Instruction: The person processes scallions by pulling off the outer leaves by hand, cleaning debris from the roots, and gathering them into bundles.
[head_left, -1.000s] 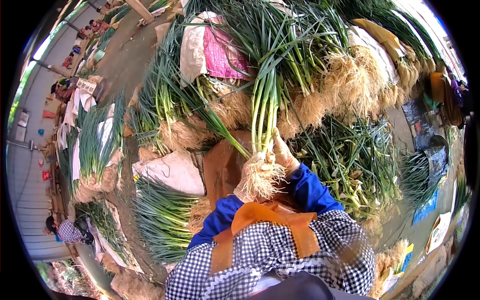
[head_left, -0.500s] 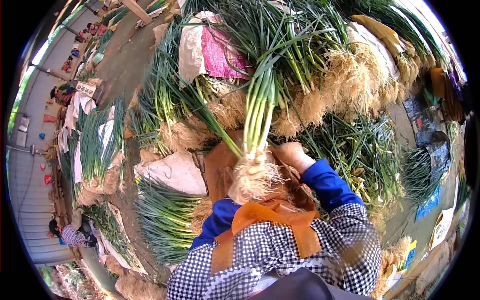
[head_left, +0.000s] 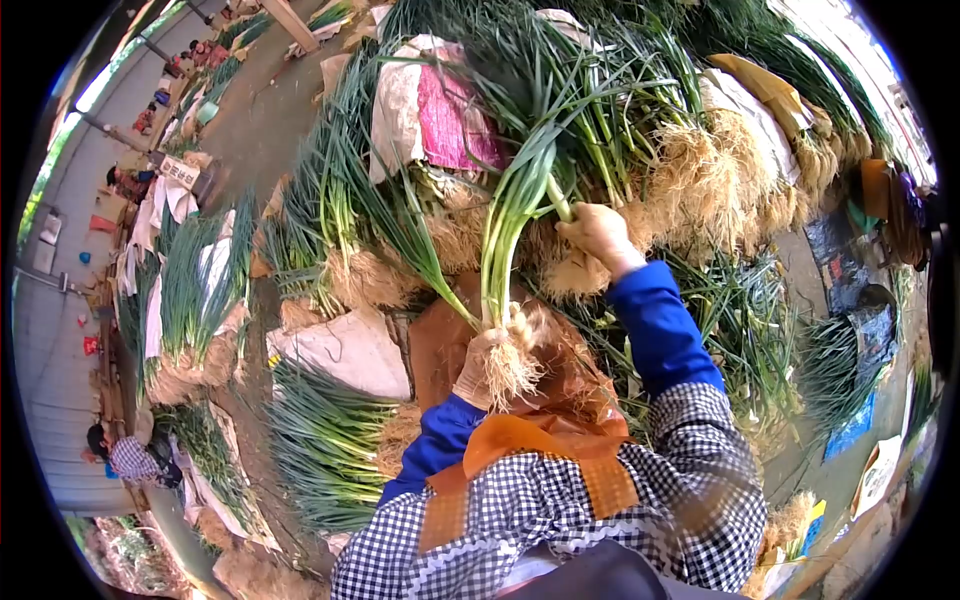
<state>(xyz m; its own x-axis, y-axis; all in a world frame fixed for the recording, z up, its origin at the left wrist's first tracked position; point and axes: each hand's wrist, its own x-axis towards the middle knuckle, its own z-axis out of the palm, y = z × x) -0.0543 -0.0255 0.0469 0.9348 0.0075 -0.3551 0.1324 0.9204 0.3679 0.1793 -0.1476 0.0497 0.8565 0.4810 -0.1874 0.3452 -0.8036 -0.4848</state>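
My left hand (head_left: 474,372) is closed around the root end of a bunch of green onions (head_left: 497,245), held above my lap. Their pale, tangled roots (head_left: 513,370) hang over my fingers, and the long leaves reach forward. Out ahead and to the right, my right hand (head_left: 600,236) is closed on a single green onion stalk (head_left: 559,196), which slants beside the bunch; its root end is hidden by the hand. An orange-brown apron (head_left: 440,345) covers my lap under both hands.
Rooted green onions (head_left: 705,150) are heaped along the front, with a white and pink sack (head_left: 455,115) among them. Loose leaves (head_left: 740,310) lie to the right. At left are a trimmed-looking pile (head_left: 325,440) and a pale sack (head_left: 345,350). Another person (head_left: 135,455) is farther left.
My right hand has moved forward from beside the bunch's roots and now grips a stalk. The bunch in my left hand looks thinner, and its roots are less bulky.
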